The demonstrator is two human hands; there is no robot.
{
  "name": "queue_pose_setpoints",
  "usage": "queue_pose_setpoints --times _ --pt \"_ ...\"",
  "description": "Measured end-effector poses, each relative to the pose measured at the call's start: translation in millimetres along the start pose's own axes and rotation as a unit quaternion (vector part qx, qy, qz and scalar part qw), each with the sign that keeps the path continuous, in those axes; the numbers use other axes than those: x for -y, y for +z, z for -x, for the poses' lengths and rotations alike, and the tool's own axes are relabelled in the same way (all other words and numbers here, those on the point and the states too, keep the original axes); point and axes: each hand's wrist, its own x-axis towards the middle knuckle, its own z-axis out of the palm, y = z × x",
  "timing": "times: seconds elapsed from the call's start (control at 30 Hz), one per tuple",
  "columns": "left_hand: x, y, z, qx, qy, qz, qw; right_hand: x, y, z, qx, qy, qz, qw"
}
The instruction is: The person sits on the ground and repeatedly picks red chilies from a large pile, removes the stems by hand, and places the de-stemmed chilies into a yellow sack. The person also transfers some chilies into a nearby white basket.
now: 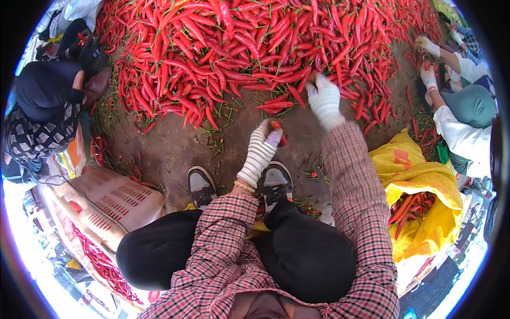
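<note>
My left hand (263,145), in a striped knit glove, holds a red chili pepper (280,132) between thumb and fingers above the floor, near my shoes. Farther forward and to the right, my right hand (323,95), in a similar glove, reaches to the near edge of a large pile of red chili peppers (247,44). It is blurred, and whether its fingers grip a pepper cannot be told. A few loose peppers (277,105) lie on the floor between my hands and the pile. Many peppers have green stems.
A yellow woven sack (430,179) with peppers inside stands open at the right. At the left lies a slotted plastic crate (115,195). People sit at the left (44,103) and right (466,103) beside the pile. Green stems (217,145) litter the floor.
</note>
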Motion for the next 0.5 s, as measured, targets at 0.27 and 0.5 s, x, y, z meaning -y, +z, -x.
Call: queue_pose_setpoints --times 0.27,0.5 --pt "-5 -9 -14 -0.082 -0.019 0.187 0.979 4 -12 -33 0.175 -0.17 0.315 0.917" --pt "-21 13 -13 -0.149 -0.059 0.182 0.97 58 -31 55 0.292 -0.207 0.193 0.914"
